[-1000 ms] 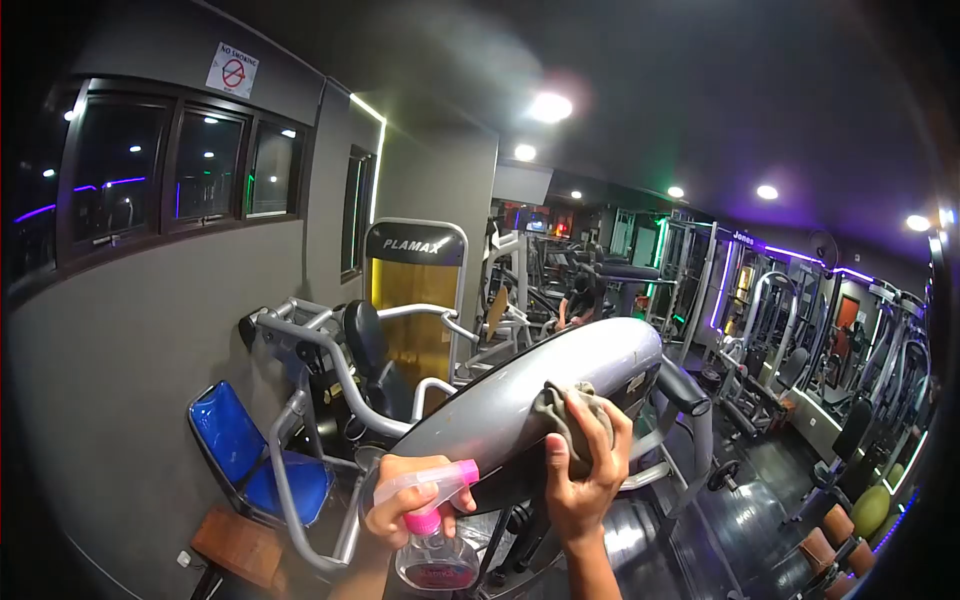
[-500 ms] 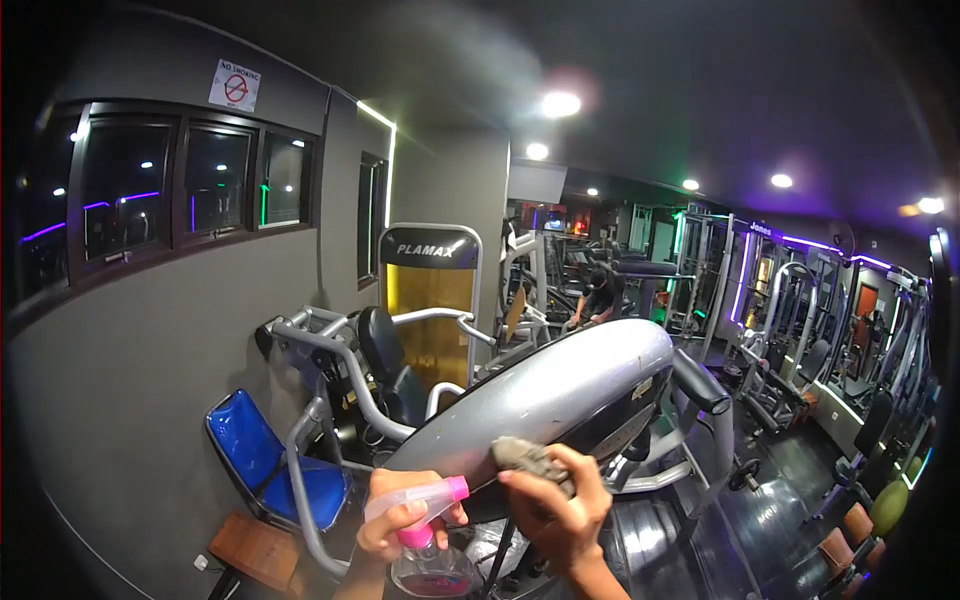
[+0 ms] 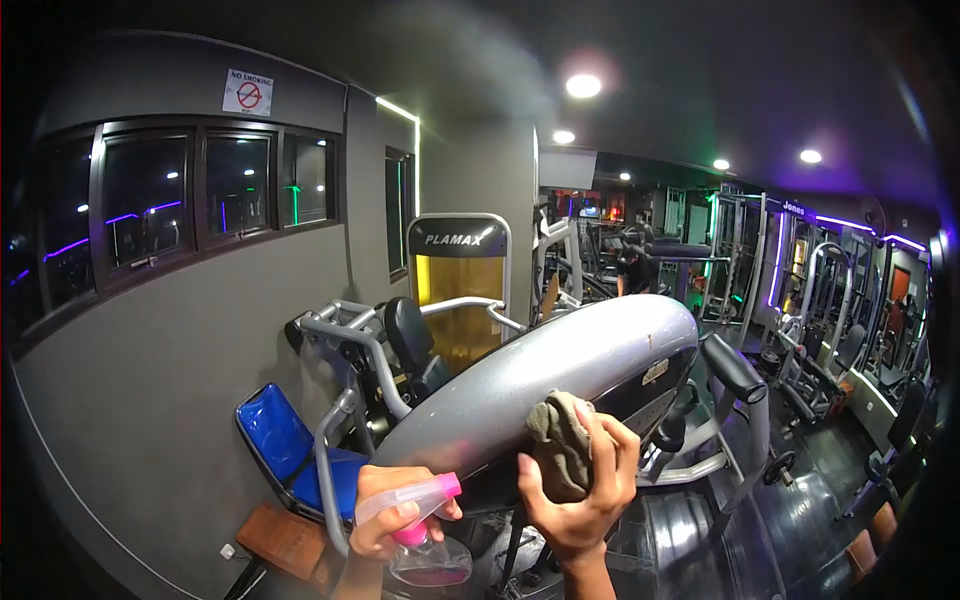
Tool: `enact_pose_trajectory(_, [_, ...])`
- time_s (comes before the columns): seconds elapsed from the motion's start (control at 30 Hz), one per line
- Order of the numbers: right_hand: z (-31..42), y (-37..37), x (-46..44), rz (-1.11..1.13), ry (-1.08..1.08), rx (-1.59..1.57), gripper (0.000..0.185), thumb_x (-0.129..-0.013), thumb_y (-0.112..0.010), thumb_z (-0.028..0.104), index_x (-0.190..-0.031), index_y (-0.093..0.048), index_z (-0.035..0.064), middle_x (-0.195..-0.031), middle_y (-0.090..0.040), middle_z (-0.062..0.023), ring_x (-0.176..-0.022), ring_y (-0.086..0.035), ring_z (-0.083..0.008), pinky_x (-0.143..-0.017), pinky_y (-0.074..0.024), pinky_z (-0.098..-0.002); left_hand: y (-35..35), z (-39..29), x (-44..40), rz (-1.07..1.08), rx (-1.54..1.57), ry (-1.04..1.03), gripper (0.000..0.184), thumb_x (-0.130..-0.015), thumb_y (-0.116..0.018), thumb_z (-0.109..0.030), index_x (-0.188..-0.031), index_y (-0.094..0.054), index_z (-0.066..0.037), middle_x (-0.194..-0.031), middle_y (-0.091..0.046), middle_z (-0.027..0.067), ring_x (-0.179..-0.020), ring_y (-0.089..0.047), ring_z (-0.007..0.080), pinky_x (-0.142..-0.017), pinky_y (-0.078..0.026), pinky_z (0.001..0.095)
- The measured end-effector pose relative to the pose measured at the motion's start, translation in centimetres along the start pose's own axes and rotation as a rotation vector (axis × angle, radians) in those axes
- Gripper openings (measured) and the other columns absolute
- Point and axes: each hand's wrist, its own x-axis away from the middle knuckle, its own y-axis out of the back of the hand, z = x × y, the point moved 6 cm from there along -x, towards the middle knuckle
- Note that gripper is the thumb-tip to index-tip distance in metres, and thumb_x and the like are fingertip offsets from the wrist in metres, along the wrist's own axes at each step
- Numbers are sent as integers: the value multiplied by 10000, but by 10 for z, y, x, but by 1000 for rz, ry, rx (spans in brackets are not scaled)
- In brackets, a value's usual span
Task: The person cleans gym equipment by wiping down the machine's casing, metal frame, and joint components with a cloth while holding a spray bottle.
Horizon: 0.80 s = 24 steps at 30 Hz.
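My left hand [image 3: 385,515] is wrapped round the neck of a clear spray bottle [image 3: 432,562] with a pink collar and nozzle. Some pinkish liquid shows low in it, and the nozzle points right. In my right hand [image 3: 590,490] is a bunched grey-green cloth [image 3: 560,440], gripped between thumb and fingers. The cloth is up against or just in front of the lower side of a large silver machine cover [image 3: 540,375]; whether it touches I cannot tell. The cover slants upward to the right.
A blue chair [image 3: 275,430] and a wooden bench top [image 3: 282,540] stand at left by the grey wall. Behind the cover is a PLAMAX machine [image 3: 460,285]. Another person [image 3: 632,265] bends among equipment further back. Machine frames [image 3: 740,400] stand on the dark floor at right.
My right hand has turned and risen slightly, lifting the cloth more upright along the cover. The left hand keeps the spray bottle nearly in place. The view has swung a little left.
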Motion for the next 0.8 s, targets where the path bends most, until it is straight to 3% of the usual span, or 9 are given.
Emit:
enact_pose_trajectory(0.17, [-7,-2,10,47,82,-37,489,-580,-822,116,-1059,-725,118,-972,-644,-109,-800,-656,-272,-679,-555,-360,0,2,1,-88,-45,6,575,-697,-521,-399,-731,-639,163,-681,-653,250,-467,-625,251,-411,-519,290])
enact_pose_trajectory(0.33, [-1,-18,47,278,209,-112,576,-563,-806,143,-1118,-732,278,-942,-650,-15,-716,-612,-170,-588,-532,-293,0,0,1,-83,-98,-1,567,-696,-537,-387,-732,-639,169,-673,-646,241,-481,-632,252,-405,-520,287])
enact_pose_trajectory(0.43, [-13,-14,52,222,252,-102,564,-543,-788,135,-1088,-747,275,-934,-649,-22,-715,-614,-171,-589,-534,-281,-1,2,4,-74,-142,2,548,-715,-515,-361,-831,-660,155,-737,-673,208,-515,-635,214,-465,-521,265])
enact_pose_trajectory(0.63, [-54,24,19,-61,-11,57,449,-574,-781,51,-1006,-746,169,-977,-643,-82,-831,-665,-264,-690,-554,-358,1,4,7,-107,-196,-38,501,-741,-498,-322,-812,-664,145,-724,-664,204,-506,-631,211,-461,-518,271])
enact_pose_trajectory(0.8, [-44,14,34,-21,-12,-40,445,-573,-808,77,-1004,-746,171,-947,-643,-74,-783,-662,-251,-663,-546,-347,0,3,9,-127,-190,-51,499,-751,-498,-327,-789,-659,144,-714,-660,205,-497,-625,206,-462,-508,265])
